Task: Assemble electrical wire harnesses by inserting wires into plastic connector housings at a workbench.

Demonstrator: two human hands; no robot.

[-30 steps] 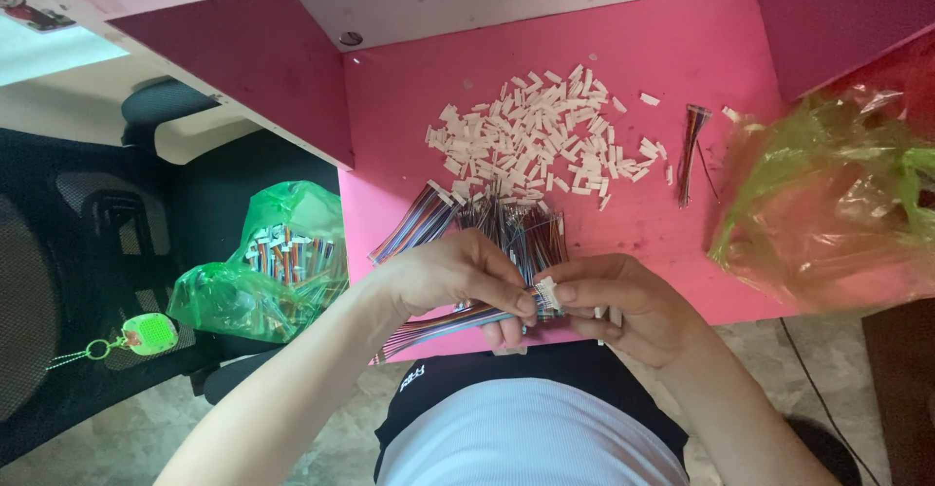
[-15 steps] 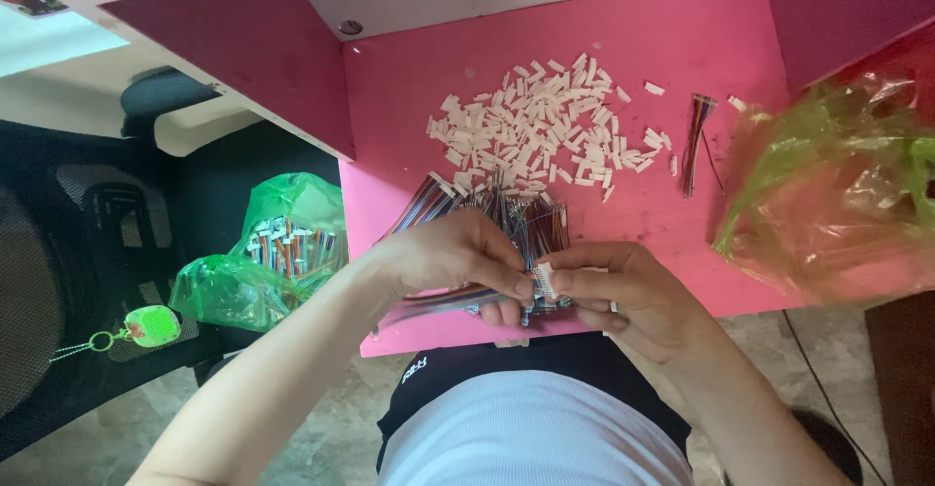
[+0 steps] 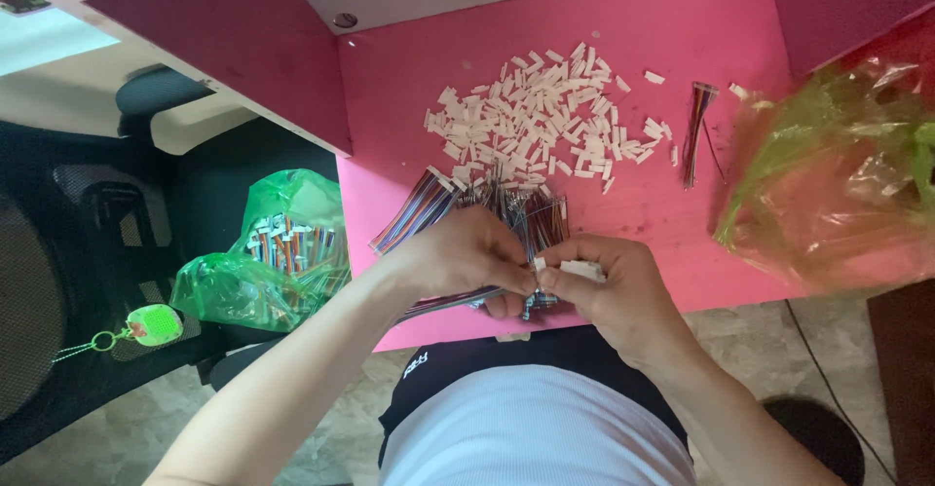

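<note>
My left hand and my right hand meet at the front edge of the pink table. My right hand pinches a small white plastic connector. The fingertips of my left hand press thin coloured wires against it. Under both hands lies a bundle of multicoloured ribbon wires. Behind it is a heap of several white connectors.
A green plastic bag lies at the table's right. Another green bag with wired parts sits left of the table, beside a black chair. A short loose wire bundle lies near the heap. A green key tag hangs at the left.
My hands have stayed together at the table's front, the fingers shifting slightly around the connector. The view has drifted a little.
</note>
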